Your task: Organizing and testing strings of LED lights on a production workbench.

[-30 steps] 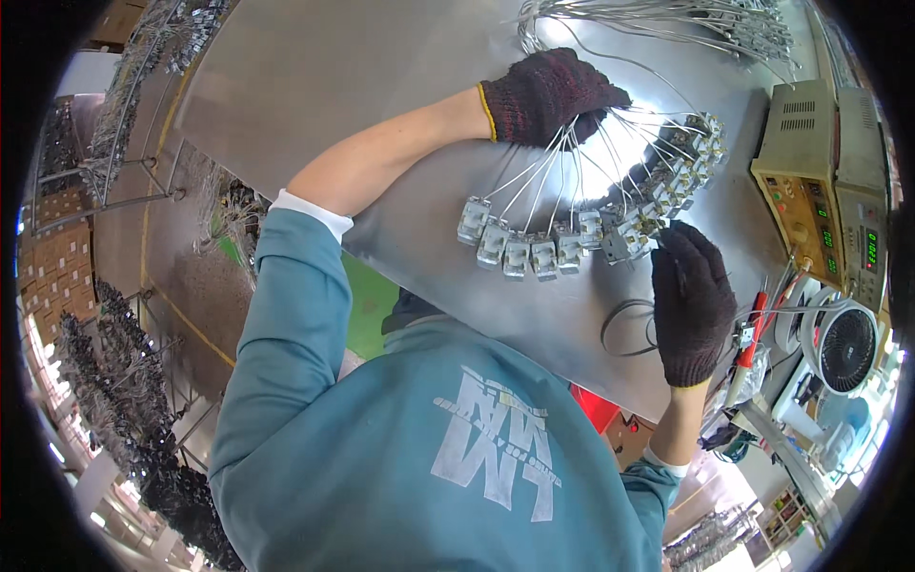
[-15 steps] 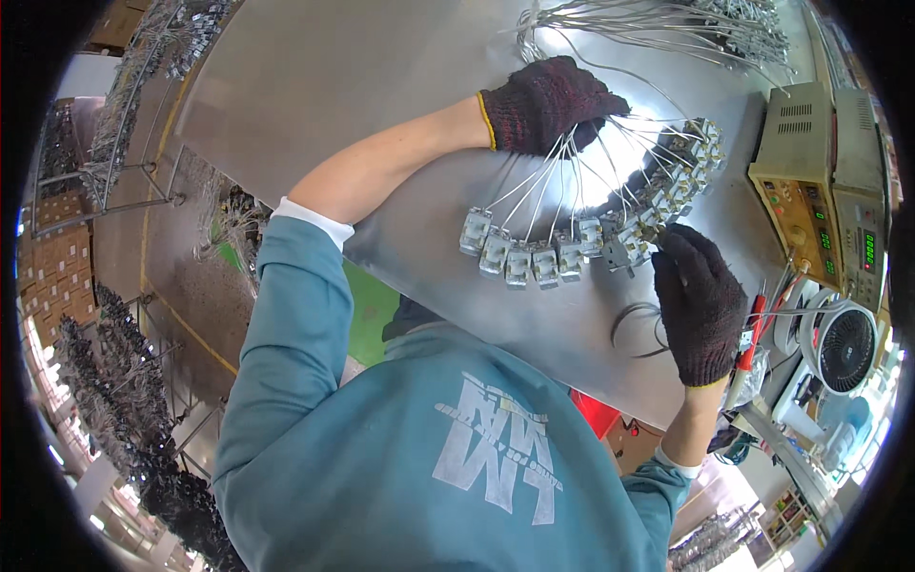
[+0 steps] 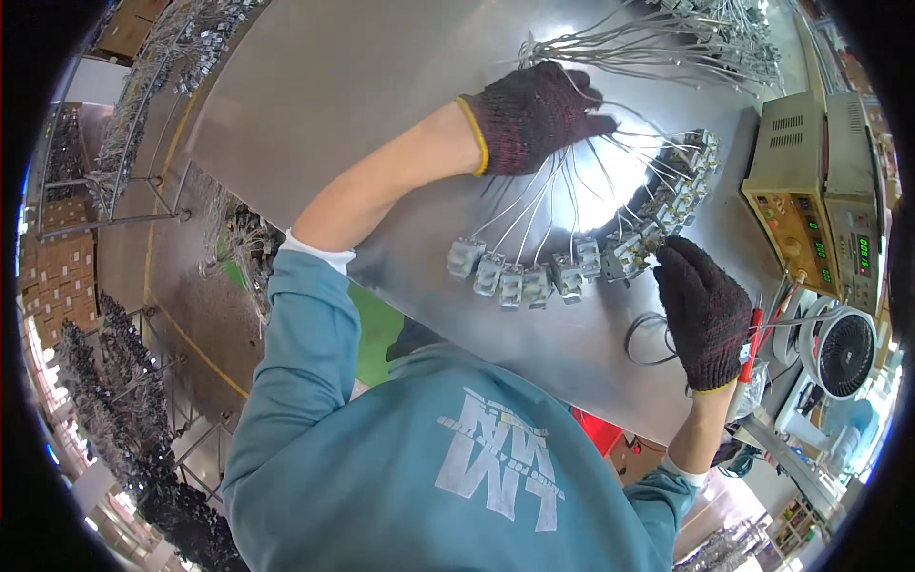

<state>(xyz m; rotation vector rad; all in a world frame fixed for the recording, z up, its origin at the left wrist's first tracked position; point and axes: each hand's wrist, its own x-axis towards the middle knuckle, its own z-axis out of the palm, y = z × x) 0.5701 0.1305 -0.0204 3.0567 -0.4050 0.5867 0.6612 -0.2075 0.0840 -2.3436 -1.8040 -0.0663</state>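
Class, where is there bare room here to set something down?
Free: the metal tabletop between its left edge and the left hand, beyond the forearm; a narrower strip between the metal parts and the front edge. Crowded: upper right, wire bundle; right, instruments.

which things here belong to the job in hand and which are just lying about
Job in hand:
thin wires gripped by the left hand
metal fittings along their ends, right hand beside them
perhaps the lit instruments

Seemingly just lying about:
other wire bundle beyond the left hand
white fan
stacked cartons

Downward head view, rim unclear
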